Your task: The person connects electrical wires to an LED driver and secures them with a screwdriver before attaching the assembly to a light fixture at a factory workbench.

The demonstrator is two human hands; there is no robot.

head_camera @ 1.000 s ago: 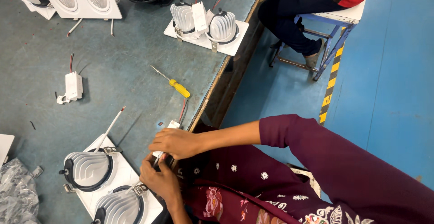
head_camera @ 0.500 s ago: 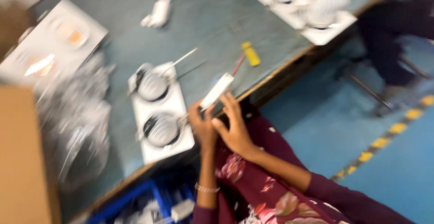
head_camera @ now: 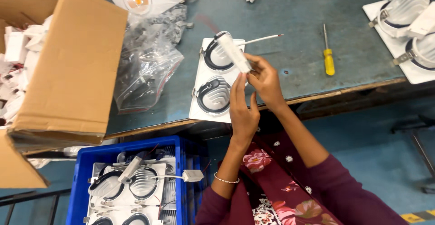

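Head view: we see the right hand (head_camera: 267, 80) pinching one end of a slim white driver box (head_camera: 233, 52), which is tilted above the twin downlight plate (head_camera: 199, 95) on the worktop (head_camera: 294, 39). The left hand (head_camera: 242, 109) is raised just beside it, fingers straight and together, touching the right. A yellow screwdriver (head_camera: 329, 58) lies well apart; cardboard box (head_camera: 68, 66) left, blue crate (head_camera: 81, 170) below.

Light-fitting assembly workshop, workbench (head_camera: 294, 7) w/ downlight units (head_camera: 216, 77), screwdriver (head_camera: 328, 52), parts crate (head_camera: 86, 170)
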